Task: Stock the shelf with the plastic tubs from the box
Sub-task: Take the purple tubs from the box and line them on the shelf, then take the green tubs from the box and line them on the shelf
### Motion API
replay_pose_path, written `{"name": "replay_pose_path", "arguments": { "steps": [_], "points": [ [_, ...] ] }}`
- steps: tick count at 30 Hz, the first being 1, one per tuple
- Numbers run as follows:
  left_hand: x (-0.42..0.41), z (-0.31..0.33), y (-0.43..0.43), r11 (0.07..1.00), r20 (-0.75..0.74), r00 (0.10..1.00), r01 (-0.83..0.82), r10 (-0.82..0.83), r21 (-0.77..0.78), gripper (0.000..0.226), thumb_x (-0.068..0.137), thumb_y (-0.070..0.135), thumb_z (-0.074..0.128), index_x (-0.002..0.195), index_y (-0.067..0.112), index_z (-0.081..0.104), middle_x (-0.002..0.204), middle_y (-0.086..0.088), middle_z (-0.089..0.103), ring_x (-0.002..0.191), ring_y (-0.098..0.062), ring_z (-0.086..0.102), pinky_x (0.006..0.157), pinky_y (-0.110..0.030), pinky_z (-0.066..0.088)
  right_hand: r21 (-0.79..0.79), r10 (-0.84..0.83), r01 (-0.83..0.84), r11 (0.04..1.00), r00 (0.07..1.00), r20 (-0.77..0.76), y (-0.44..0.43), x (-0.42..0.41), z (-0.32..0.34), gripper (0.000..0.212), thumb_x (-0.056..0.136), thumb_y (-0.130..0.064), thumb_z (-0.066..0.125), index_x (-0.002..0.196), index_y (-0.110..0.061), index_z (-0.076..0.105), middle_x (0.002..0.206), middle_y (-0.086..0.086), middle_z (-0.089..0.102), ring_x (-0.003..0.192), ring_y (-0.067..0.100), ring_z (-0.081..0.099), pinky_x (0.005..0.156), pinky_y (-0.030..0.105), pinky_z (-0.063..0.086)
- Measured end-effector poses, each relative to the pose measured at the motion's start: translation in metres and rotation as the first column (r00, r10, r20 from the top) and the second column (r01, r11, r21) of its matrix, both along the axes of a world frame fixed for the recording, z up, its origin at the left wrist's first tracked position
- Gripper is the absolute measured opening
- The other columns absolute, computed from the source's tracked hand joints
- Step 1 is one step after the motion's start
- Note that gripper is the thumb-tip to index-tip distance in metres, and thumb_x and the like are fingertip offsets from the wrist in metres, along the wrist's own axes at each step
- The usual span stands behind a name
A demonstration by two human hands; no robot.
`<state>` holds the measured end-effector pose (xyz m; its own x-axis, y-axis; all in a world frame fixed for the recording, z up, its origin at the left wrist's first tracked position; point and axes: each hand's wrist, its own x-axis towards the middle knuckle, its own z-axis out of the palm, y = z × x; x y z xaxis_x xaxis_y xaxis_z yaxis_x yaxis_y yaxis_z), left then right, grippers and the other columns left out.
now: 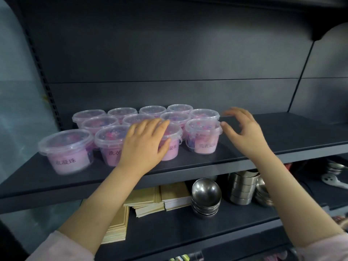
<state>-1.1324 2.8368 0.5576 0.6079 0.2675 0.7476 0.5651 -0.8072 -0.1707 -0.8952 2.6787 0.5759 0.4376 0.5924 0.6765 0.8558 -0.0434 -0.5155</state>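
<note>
Several clear plastic tubs with pink labels stand in rows on the left half of the dark shelf [282,136]. My left hand [145,144] lies flat over the front-row tub [172,146], fingers spread on its lid and side. My right hand [244,129] hovers open just right of the rightmost front tub [204,138], thumb close to its rim, touching nothing. The leftmost front tub [66,151] stands nearest the shelf's front edge. The box is out of view.
The shelf's right half is bare up to an upright divider [301,72]. On the shelf below lie stacks of tan paper [148,200], nested steel bowls [206,196] and stacked steel tins [243,187]. A white utensil [333,180] lies at far right.
</note>
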Motion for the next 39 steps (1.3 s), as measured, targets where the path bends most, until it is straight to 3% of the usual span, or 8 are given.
{"name": "replay_pose_path", "arguments": {
  "steps": [5,14,21,28,33,39],
  "points": [
    [0.041,0.04,-0.038,0.995,0.04,0.995,0.096,-0.096,0.005,0.037,0.088,0.031,0.056,0.12,0.013,0.059,0.118,-0.006,0.062,0.104,-0.03,0.058,0.085,-0.043,0.043,-0.042,-0.19,0.206,0.978,0.952,0.238,-0.07,0.001,0.047,0.031,0.09,-0.036,0.061,0.117,-0.021,0.063,0.123,-0.003,0.062,0.117,0.021,0.054,0.095,0.038,0.045],
    [0.173,0.047,-0.175,0.913,0.113,0.906,0.407,-0.407,0.031,0.033,0.087,0.028,0.057,0.116,0.014,0.062,0.109,-0.003,0.065,0.098,-0.028,0.059,0.08,-0.04,0.044,-0.079,-0.515,0.578,0.812,0.774,0.368,-0.258,0.048,0.049,0.036,0.09,-0.044,0.057,0.12,-0.023,0.061,0.12,-0.004,0.063,0.111,0.022,0.056,0.088,0.037,0.049],
    [0.265,0.004,-0.32,0.805,0.032,0.806,0.592,-0.591,-0.044,0.034,0.089,0.03,0.055,0.119,0.015,0.06,0.113,-0.001,0.064,0.103,-0.024,0.058,0.082,-0.038,0.044,-0.23,-0.651,0.711,0.665,0.702,0.29,-0.428,0.09,0.003,0.034,0.089,-0.037,0.062,0.119,-0.021,0.061,0.116,0.001,0.065,0.106,0.026,0.059,0.086,0.038,0.049],
    [0.322,-0.084,-0.415,0.717,-0.129,0.713,0.646,-0.69,-0.261,0.036,0.089,0.032,0.054,0.121,0.016,0.059,0.112,0.0,0.064,0.103,-0.023,0.058,0.082,-0.038,0.047,-0.497,-0.74,0.685,0.533,0.662,0.118,-0.553,0.122,-0.089,0.035,0.089,-0.03,0.062,0.122,-0.019,0.06,0.118,0.005,0.064,0.11,0.029,0.056,0.089,0.039,0.046],
    [0.36,-0.14,-0.442,0.673,-0.246,0.632,0.639,-0.735,-0.372,0.03,0.086,0.03,0.06,0.113,0.016,0.063,0.105,0.001,0.066,0.098,-0.023,0.062,0.079,-0.038,0.05,-0.58,-0.791,0.641,0.503,0.612,-0.01,-0.592,0.16,-0.146,0.038,0.087,-0.03,0.063,0.123,-0.019,0.059,0.117,0.004,0.063,0.107,0.03,0.056,0.086,0.038,0.047],
    [0.426,-0.202,-0.436,0.633,-0.317,0.561,0.562,-0.765,-0.532,0.035,0.088,0.034,0.056,0.121,0.02,0.059,0.115,0.003,0.064,0.107,-0.02,0.058,0.088,-0.038,0.046,-0.644,-0.796,0.544,0.539,0.578,-0.178,-0.592,0.221,-0.21,0.042,0.088,-0.031,0.063,0.128,-0.023,0.056,0.129,-0.001,0.057,0.118,0.022,0.053,0.097,0.034,0.044]
  ]
}}
